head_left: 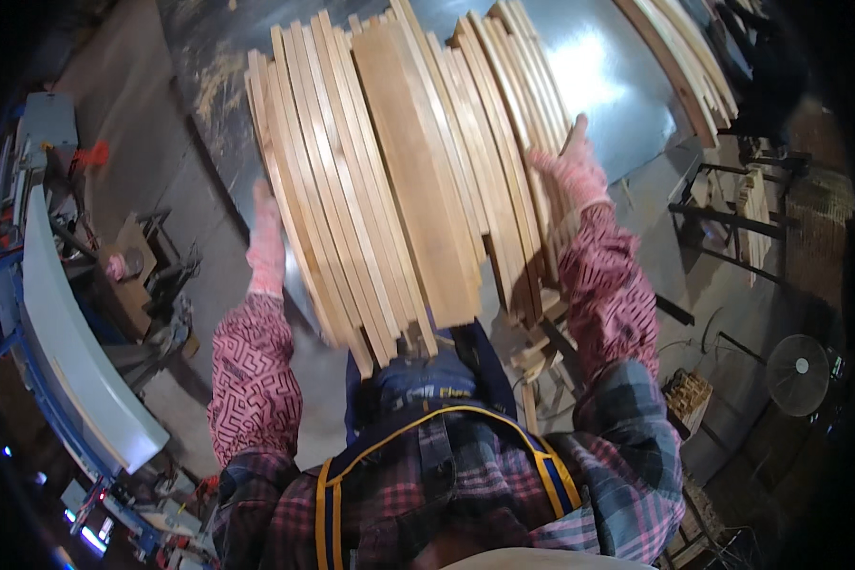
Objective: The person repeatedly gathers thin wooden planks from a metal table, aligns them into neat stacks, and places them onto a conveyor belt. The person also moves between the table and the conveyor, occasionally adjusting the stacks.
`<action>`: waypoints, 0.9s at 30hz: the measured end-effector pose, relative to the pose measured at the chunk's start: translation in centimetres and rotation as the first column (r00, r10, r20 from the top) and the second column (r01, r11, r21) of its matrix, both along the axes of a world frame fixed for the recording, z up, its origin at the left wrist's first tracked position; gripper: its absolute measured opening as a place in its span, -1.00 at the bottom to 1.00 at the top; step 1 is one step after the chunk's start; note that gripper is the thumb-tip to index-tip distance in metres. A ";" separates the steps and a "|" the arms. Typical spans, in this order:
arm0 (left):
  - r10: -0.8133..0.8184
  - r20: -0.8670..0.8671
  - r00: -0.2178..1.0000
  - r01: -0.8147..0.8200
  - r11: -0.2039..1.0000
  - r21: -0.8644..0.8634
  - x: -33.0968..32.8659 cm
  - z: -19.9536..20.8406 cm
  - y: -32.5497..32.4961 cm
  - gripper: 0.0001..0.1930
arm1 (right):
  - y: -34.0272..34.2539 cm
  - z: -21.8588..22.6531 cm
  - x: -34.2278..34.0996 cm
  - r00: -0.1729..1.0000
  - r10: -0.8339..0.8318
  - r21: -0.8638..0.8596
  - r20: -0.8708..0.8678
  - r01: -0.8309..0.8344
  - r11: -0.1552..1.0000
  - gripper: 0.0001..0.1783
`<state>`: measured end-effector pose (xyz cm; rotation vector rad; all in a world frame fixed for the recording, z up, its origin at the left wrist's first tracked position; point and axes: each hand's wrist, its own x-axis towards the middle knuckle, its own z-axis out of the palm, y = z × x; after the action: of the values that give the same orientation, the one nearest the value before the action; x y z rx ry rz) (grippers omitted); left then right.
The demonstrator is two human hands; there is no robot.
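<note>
A wide row of pale wooden strips (323, 171) stands on edge, side by side, across a metal-topped table (636, 119). One broader board (418, 171) shows its flat face in the middle. Along the outer left side of the row lies my left hand (267, 242), in a pink glove, stretched out; its fingertips are blurred and partly hidden. My right hand (576, 171), gloved likewise, rests against the right-hand strips (532, 76) with its fingers apart. The near ends of the strips are uneven and overhang toward my apron (427, 380).
More wooden strips (684, 66) lie at the table's far right. A metal rack (731, 223) holding wood and a round fan (800, 370) stand to the right. On the left is a long blue-framed machine (76, 351) beside a small stand (128, 275).
</note>
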<state>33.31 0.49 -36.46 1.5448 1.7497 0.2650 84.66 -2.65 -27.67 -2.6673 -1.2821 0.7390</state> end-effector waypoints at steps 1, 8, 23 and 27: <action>0.060 0.020 0.998 -0.060 0.998 0.020 -0.3 0.8 0.2 -0.35 | -0.5 -1.0 1.2 1.000 0.028 0.002 -0.006 -0.028 1.000 0.37; -0.203 0.061 0.977 0.135 0.816 0.562 16.3 11.0 -4.9 -0.24 | -0.2 -4.2 2.7 0.998 -0.002 -0.018 -0.058 0.001 1.000 0.38; -0.071 -0.343 0.937 0.090 0.995 0.041 28.0 9.1 -7.0 0.08 | -0.3 -0.5 0.7 0.985 0.023 -0.086 -0.171 -0.038 0.996 0.26; 0.274 0.391 0.879 -0.297 0.955 0.000 24.5 9.5 -6.3 -0.05 | -5.9 2.2 -3.1 0.948 0.298 0.284 -0.107 -0.258 0.923 0.11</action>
<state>57.85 -5.79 -26.92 1.1672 1.6520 0.7282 81.55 -8.59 -25.49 -2.2025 -1.6127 0.7192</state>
